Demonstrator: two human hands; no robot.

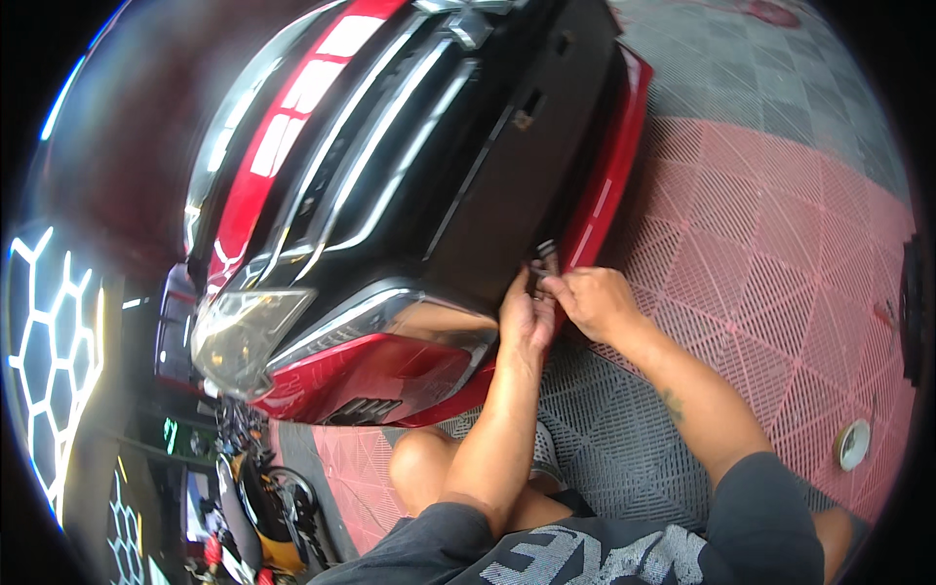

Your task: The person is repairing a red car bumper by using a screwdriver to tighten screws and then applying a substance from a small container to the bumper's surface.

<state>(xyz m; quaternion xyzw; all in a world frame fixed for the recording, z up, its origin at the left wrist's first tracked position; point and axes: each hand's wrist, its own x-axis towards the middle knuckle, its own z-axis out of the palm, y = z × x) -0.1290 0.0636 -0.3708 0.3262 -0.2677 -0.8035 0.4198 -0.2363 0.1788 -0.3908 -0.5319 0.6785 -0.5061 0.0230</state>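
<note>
The front end of a red and black car (pixel 419 365) fills the middle of the view. My left hand (pixel 526 317) reaches up to the lower bumper, its fingers bent at the edge of the dark lower grille panel (pixel 517 171). My right hand (pixel 597 304) is right beside it, thumb and fingers pinched together near the red lower lip (pixel 602 205). Between the fingertips of both hands is a small, slim, dark and silvery piece (pixel 547 252), too small to name. The fingers partly cover it, and which hand grips it is hard to see.
Slatted red and grey tiles (pixel 741 224) cover the floor. A round white roll or cup (pixel 852 445) lies at right, with a dark object (pixel 914 307) at the far right edge. A yellow and black motorcycle (pixel 268 517) stands at lower left. My bent knee (pixel 419 463) is under the bumper.
</note>
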